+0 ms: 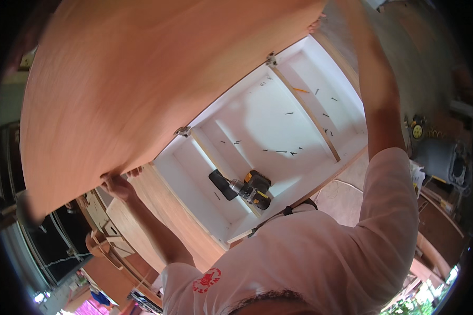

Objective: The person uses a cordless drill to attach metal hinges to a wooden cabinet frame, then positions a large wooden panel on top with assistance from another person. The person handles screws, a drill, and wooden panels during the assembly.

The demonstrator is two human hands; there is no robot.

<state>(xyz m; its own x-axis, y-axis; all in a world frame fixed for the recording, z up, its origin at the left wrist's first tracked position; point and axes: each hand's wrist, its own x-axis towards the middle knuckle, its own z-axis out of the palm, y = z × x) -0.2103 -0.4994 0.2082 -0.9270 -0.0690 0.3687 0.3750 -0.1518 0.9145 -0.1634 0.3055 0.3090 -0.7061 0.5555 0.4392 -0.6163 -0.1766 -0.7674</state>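
Observation:
A large wooden door panel [157, 79] slants above a white-lined cabinet [252, 105]. Two metal hinges, the upper one [271, 59] and the lower one [183, 131], sit along their shared edge. My left hand [120, 185] is closed round the panel's lower edge, fingers curled over it. At the panel's upper right corner, fingers of my right hand [316, 23] show against the edge; the rest of that hand is cut off by the frame's top. A cordless drill [249, 192] lies inside the cabinet, its black battery base [222, 185] beside a wooden divider.
Several loose screws [281, 151] and an orange pencil [300, 90] lie in the cabinet. Wooden dividers [305, 110] split its inside. Plywood pieces [110, 252] stand at the lower left. A dark machine [440, 163] is at the right. My body leans against the cabinet's near edge.

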